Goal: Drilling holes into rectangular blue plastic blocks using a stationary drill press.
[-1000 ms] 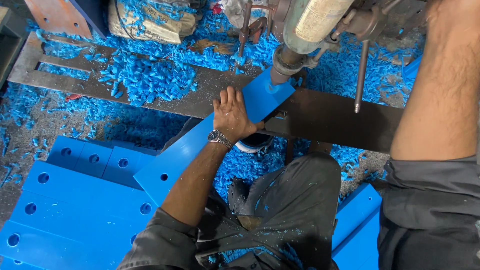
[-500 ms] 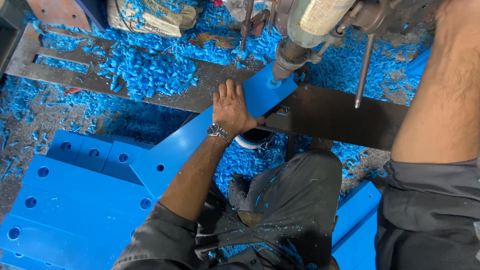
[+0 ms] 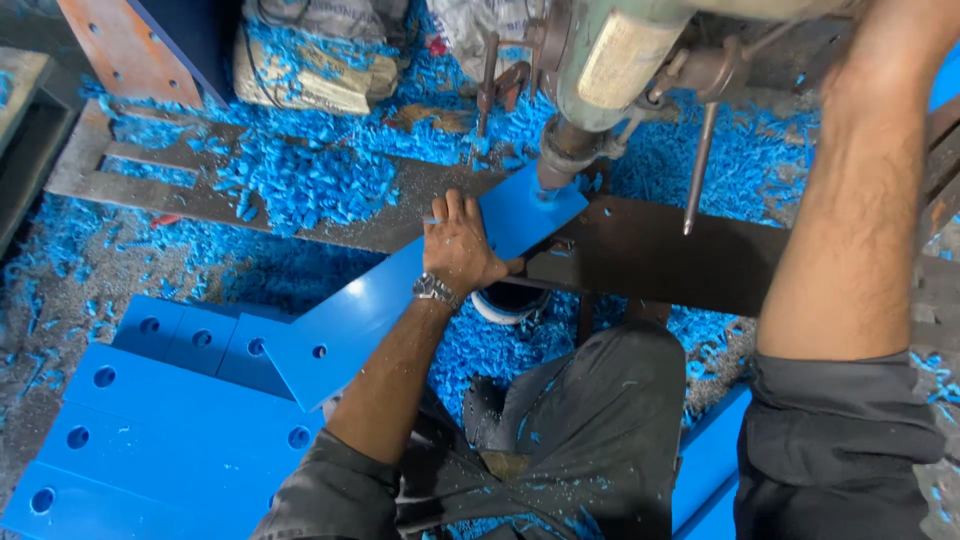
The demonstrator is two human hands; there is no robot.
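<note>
1. Left hand [image 3: 462, 243], centre of frame: palm flat, fingers spread, pressing down on a long blue plastic bar [image 3: 400, 300]; not clenched, nothing gripped; wristwatch [image 3: 435, 290] on the wrist.
2. Blue plastic bar: runs diagonally from lower left of centre up to upper centre; upper end lies on the dark steel table [image 3: 660, 255] of the machine; lower end overhangs, with one drilled hole showing near it.
3. Drill spindle [image 3: 560, 165], upper centre: tip meets the upper end of the bar; grey-green drill head [image 3: 610, 60] above it.
4. Right hand: forearm [image 3: 860, 200] rises along the right side and leaves the top edge; hand itself out of frame, so cannot tell its state.
5. Stack of blue drilled plates [image 3: 170, 430], lower left, just beside the bar's lower end.
6. Blue plastic shavings [image 3: 310, 180] heaped at upper left and scattered over the floor.
7. Grey trousers [image 3: 590, 430], bottom centre.
</note>
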